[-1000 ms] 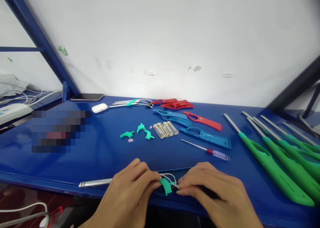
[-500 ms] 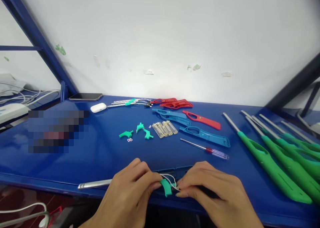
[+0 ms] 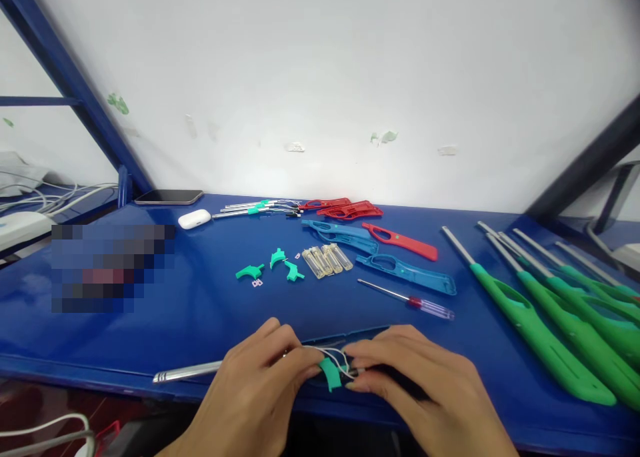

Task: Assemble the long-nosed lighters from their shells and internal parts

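Note:
At the table's front edge lies a half-assembled long-nosed lighter. Its silver tube (image 3: 187, 372) sticks out to the left of my left hand (image 3: 260, 377). My left finger and thumb pinch the left end of the teal trigger (image 3: 331, 375). White wires (image 3: 345, 358) loop over the trigger to the fingertips of my right hand (image 3: 420, 377), which are closed at its right end. A small part at those fingertips is mostly covered. A blue handle shell (image 3: 350, 337) shows behind the fingers, largely hidden.
Loose teal triggers (image 3: 250, 271), clear fuel tanks (image 3: 327, 260) and a screwdriver (image 3: 430, 308) lie beyond my hands. Blue shells (image 3: 407, 274), red shells (image 3: 400, 241) and tube assemblies (image 3: 250, 210) sit farther back. Green lighters (image 3: 540, 337) fill the right; an earbud case (image 3: 195, 219) lies left.
My right fingertips have shifted slightly left, closer to the trigger, and the wire loop has changed shape a little. The whole view has moved slightly.

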